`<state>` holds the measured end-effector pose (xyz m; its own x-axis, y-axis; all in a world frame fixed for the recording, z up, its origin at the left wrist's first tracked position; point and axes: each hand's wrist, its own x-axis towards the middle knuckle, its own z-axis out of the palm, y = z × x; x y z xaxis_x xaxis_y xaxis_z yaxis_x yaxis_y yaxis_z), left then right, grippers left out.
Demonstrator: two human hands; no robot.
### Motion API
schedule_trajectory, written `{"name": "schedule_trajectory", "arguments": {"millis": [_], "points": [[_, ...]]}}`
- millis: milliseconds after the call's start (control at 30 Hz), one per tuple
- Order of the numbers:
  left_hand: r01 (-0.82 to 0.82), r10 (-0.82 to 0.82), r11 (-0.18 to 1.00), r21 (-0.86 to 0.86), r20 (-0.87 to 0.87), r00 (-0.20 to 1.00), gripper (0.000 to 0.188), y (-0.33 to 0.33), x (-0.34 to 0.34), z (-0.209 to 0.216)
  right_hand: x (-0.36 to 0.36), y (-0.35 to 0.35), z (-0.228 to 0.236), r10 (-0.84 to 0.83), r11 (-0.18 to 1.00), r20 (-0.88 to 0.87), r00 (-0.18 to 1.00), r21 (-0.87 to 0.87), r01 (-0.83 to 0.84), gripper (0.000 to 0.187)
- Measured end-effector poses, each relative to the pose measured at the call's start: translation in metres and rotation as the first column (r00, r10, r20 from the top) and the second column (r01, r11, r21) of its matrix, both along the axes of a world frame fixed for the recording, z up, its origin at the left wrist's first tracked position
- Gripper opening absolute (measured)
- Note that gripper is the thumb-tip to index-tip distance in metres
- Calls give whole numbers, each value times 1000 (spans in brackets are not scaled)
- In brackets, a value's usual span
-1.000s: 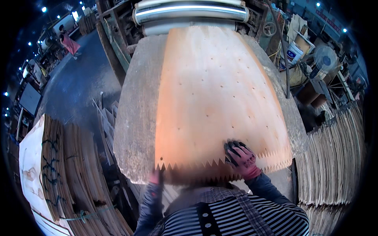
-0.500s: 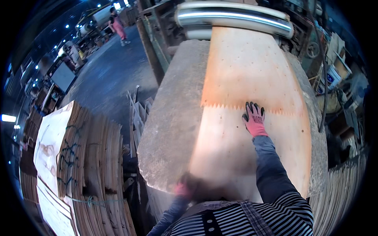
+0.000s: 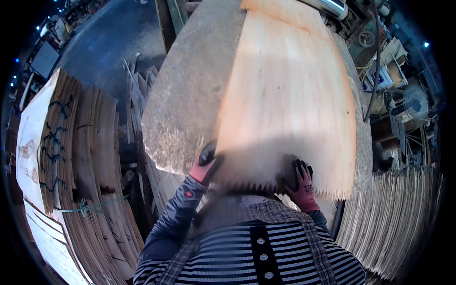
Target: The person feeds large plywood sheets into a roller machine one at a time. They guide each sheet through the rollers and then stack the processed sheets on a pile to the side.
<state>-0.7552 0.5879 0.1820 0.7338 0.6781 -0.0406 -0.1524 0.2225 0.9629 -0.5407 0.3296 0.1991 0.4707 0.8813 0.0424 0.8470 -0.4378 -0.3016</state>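
A long, pale wood veneer sheet (image 3: 285, 95) with orange-tinged sides lies on the worn grey tabletop (image 3: 185, 95). Its near edge is jagged like saw teeth. My left hand (image 3: 205, 164), in a pink glove with dark fingertips, is at the sheet's near left corner, with the edge between thumb and fingers. Gloved the same way, my right hand (image 3: 301, 187) rests on the sheet by the jagged edge, its fingers stretched out flat. At the far end, another jagged line crosses the wood where a second sheet meets this one.
A shiny metal roller (image 3: 327, 7) stands beyond the table. Tied veneer stacks (image 3: 90, 156) rise at my left, and another stack (image 3: 389, 213) is at my right. A dark hose (image 3: 375, 71) hangs along the right side, near a small handwheel (image 3: 366, 39) and a fan-like round object (image 3: 416, 103).
The veneer has slid away from me toward the roller. My right hand has come back from mid-sheet to the near edge; my left hand has moved up to the corner. My view tilts lower.
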Motion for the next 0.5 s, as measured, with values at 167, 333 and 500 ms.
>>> {"name": "schedule_trajectory", "arguments": {"millis": [167,333,500], "points": [[149,-99,969,-195,246,964,42,-37,26,99,-26,-25,-13,106,989,-13,994,107,-104,75],[227,-212,963,-146,107,971,39,-45,13,144,-46,-36,0,73,965,93,993,246,-94,71],[79,4,917,-391,206,979,41,-32,-37,129,-51,-82,-7,-52,929,324,945,362,-73,51]]}}
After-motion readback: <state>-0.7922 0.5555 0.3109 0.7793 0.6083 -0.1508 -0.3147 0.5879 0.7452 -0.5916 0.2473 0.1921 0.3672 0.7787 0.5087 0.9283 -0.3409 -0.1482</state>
